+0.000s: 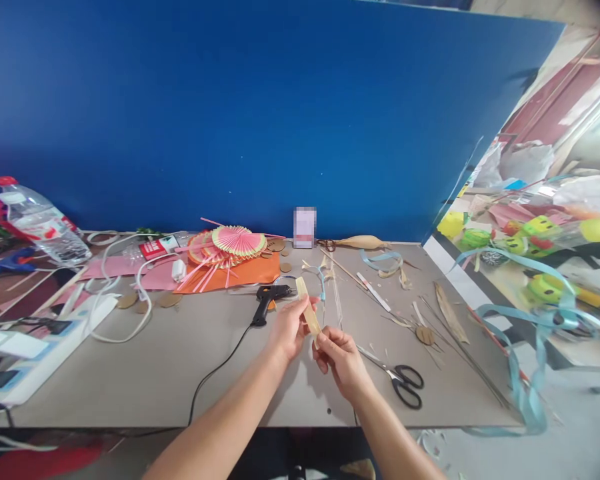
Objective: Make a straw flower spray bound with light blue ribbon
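A flat, pale yellow strip, perhaps dried husk, (309,312) is held above the middle of the table between both hands. My left hand (291,328) pinches it around the middle, and its upper end sticks out past the fingers. At the lower end, my right hand (339,360) grips it between thumb and fingers. A black hot glue gun (270,300) lies just left of my hands, its cord running to the front edge. To the right of my right hand rest scissors with black handles (405,385), blades partly behind the hand.
Pink-green paper fans (235,245) lie on orange paper (260,272) at the back. A white power strip (55,353) and water bottles (45,223) stand left. Dried stalks, a round wooden disc (425,335) and pale blue ribbon (523,373) lie right. A blue partition (260,120) rises behind.
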### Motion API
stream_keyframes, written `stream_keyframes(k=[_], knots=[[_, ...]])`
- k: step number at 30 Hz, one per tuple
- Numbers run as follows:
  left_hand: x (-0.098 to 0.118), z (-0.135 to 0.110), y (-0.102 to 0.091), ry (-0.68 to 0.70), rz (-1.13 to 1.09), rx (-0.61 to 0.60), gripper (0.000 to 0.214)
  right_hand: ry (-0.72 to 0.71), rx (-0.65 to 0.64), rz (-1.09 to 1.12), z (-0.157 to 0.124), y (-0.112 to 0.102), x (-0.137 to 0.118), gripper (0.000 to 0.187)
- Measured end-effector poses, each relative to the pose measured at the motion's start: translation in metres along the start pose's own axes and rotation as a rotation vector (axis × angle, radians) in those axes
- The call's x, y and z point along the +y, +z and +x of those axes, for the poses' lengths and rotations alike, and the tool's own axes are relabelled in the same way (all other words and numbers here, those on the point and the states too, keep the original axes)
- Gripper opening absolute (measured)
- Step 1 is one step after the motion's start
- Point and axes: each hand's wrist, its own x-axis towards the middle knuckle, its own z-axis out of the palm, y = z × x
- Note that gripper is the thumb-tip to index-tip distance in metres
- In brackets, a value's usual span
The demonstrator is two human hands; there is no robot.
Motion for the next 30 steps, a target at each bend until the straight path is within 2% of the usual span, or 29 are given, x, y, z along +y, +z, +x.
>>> stream_keyframes(k=[3,7,9,11,14,17,18,21,23,26,30], knots=[[0.003,0.0,0.001,-0.049,-0.134,0.044,0.024,0.077,-0.032,0.171,-0.003,-0.001,0.004,0.028],[0.009,-0.001,-0.003,0.083,-0.065,0.044,0.025,0.1,-0.032,0.108,-0.011,-0.011,0.002,0.027],[0.013,-0.001,-0.006,0.154,0.02,0.038,0.026,0.035,0.036,-0.004,-0.013,-0.017,-0.003,0.027],[0.018,-0.002,-0.01,0.21,0.125,0.033,0.025,-0.048,0.169,-0.086,-0.012,-0.025,-0.011,0.026],[0.022,-0.007,-0.017,0.238,0.306,0.017,0.023,-0.111,0.354,-0.086,-0.005,-0.036,-0.029,0.022],[0.021,-0.018,-0.026,0.227,0.492,-0.035,0.02,-0.139,0.401,-0.1,0.004,-0.043,-0.045,0.021],[0.021,-0.021,-0.029,0.195,0.567,-0.096,0.019,-0.146,0.398,-0.119,0.006,-0.043,-0.049,0.022],[0.02,-0.029,-0.031,0.046,0.768,-0.386,0.027,-0.121,0.309,-0.198,0.013,-0.036,-0.057,0.021],[0.02,-0.031,-0.027,0.022,0.804,-0.481,0.03,-0.056,0.203,-0.267,0.017,-0.028,-0.058,0.019],[0.019,-0.029,-0.017,0.053,0.73,-0.439,0.023,0.015,0.099,-0.341,0.021,-0.016,-0.057,0.018],[0.012,-0.023,-0.01,0.075,0.607,-0.26,0.02,0.018,0.119,-0.266,0.019,-0.009,-0.051,0.021]])
